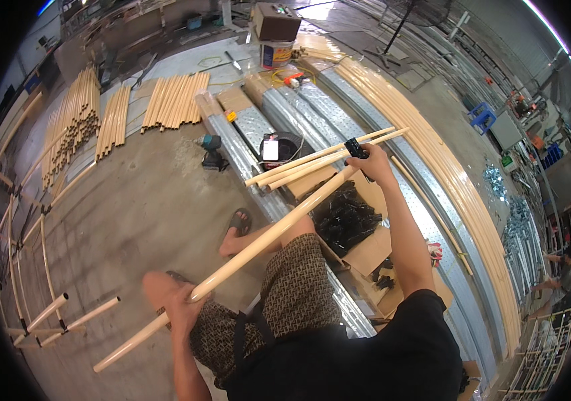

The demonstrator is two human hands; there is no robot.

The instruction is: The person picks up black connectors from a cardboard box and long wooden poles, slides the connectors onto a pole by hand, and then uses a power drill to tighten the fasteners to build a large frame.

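Note:
A long cream-coloured pipe slants across my lap from lower left to upper right. My left hand is closed around its lower part, near my knee. At the pipe's upper end, my right hand grips a black pipe joint; whether the joint sits on the pipe or only against it, I cannot tell. Just below that hand, an open cardboard box holds many black joints. Several loose cream pipes lie across the box's far side, close to my right hand.
Bundled metal profiles and long cream pipes stretch along my right. A cordless drill and a phone lie ahead. Stacked short pipes are at far left, a jointed pipe frame at near left. A bucket stands farther off.

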